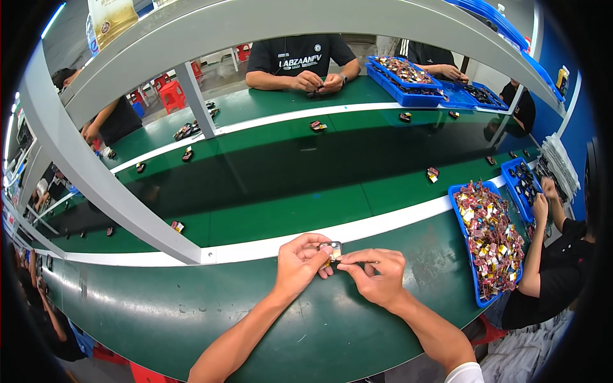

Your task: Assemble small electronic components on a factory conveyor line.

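Left hand (pixel 296 264): grip closed on a small, rounded, black-edged plastic piece (pixel 336 245)
Right hand (pixel 379 274): thumb and forefinger nearly together at its right edge; whether pinching it, I cannot tell
Piece: above near green tabletop (pixel 255 313)

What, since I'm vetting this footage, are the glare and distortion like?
All head view: fisheye bows the grey beam; pale glare streaks the green worktop left of the left hand; a dark band, shadow or reflection, runs along the conveyor belt.
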Demonstrator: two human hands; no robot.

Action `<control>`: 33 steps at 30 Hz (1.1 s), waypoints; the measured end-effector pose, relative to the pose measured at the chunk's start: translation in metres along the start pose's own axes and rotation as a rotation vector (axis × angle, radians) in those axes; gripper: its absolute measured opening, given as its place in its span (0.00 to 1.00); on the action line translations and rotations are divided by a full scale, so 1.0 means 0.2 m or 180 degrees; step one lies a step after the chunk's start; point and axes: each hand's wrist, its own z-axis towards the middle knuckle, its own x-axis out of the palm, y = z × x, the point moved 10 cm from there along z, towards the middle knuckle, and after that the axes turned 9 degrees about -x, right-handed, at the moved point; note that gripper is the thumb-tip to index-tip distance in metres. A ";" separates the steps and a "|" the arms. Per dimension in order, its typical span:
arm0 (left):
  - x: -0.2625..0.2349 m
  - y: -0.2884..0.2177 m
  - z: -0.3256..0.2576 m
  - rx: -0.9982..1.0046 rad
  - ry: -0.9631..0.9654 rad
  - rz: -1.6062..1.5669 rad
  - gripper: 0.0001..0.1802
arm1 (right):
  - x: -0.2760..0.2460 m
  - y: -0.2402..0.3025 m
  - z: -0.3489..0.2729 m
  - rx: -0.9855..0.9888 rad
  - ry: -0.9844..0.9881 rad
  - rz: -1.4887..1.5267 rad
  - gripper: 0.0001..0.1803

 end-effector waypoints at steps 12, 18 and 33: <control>0.00 0.02 0.03 -0.0328 0.0213 0.0107 0.11 | 0.00 0.02 0.00 -0.0054 -0.0012 -0.0015 0.08; 0.00 0.02 0.04 -0.0326 0.0087 0.0150 0.10 | -0.01 -0.01 -0.02 -0.0085 -0.0038 -0.0152 0.08; -0.57 -0.55 0.22 0.0875 -0.2976 0.4785 0.09 | 0.00 -0.02 -0.01 -0.0113 -0.0284 -0.0036 0.07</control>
